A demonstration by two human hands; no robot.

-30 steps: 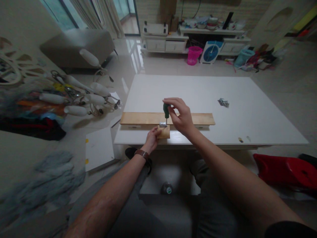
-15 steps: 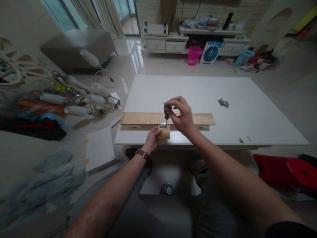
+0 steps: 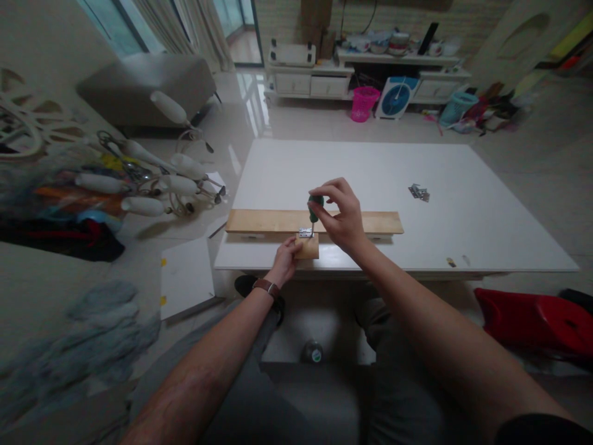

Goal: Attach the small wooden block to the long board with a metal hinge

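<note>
My right hand is closed round the green handle of a screwdriver, which stands upright with its tip on a small metal hinge. The hinge lies where a long wooden plank meets a small wooden block near the front edge of the white table. My left hand, with a brown watch strap at the wrist, grips the left side of the block and steadies it.
A small pile of metal hardware lies at the table's right. A white chandelier and clutter lie on the floor at left, a red object at lower right. A pink bin and fan stand by the far shelves.
My right hand's fingers have shifted slightly round the screwdriver handle, as in turning it. My left hand and the wood have stayed put.
</note>
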